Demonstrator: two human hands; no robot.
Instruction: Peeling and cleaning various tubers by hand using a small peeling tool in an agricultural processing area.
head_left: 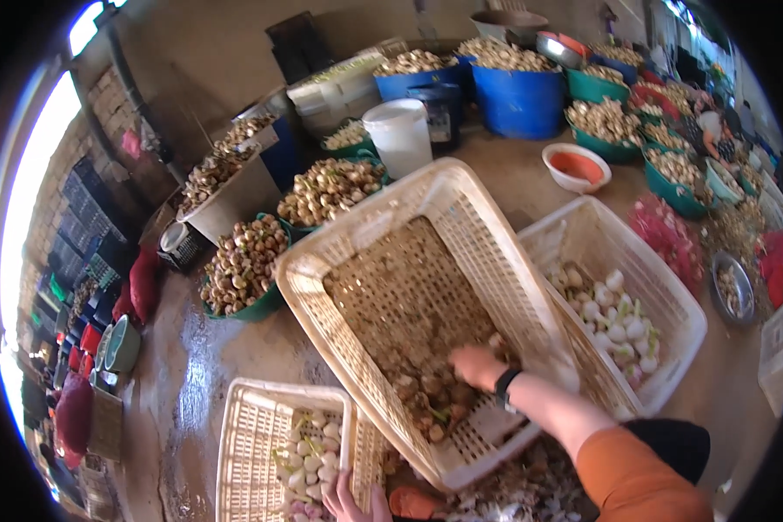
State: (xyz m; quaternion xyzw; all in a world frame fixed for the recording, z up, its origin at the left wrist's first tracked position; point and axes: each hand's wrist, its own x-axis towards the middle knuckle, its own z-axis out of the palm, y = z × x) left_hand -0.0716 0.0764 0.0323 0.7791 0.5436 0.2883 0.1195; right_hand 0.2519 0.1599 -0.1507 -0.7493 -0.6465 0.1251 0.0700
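Note:
A large off-white plastic crate (531,287) stands tilted in front of me. Unpeeled brown bulbs (435,391), like garlic or small onions, lie at its near end among loose dirt and skins. Among those bulbs is my right hand (478,367), with a dark band at the wrist; its fingers are blurred, and I cannot make out whether they hold anything. My left hand (352,503) shows at the lower edge, fingers apart, beside a smaller crate (245,435) of white peeled bulbs (309,457) with green shoots. To the right, a whitish crate (670,326) holds more cleaned bulbs (618,326).
Green tubs of bulbs (252,261) and a white bucket (398,135) stand beyond the large crate. Blue barrels (520,100) line the back. A metal bowl (732,291) sits at right, near a pink net sack (665,235). Another person (713,130) is far right. Loose skins (522,491) cover the near floor.

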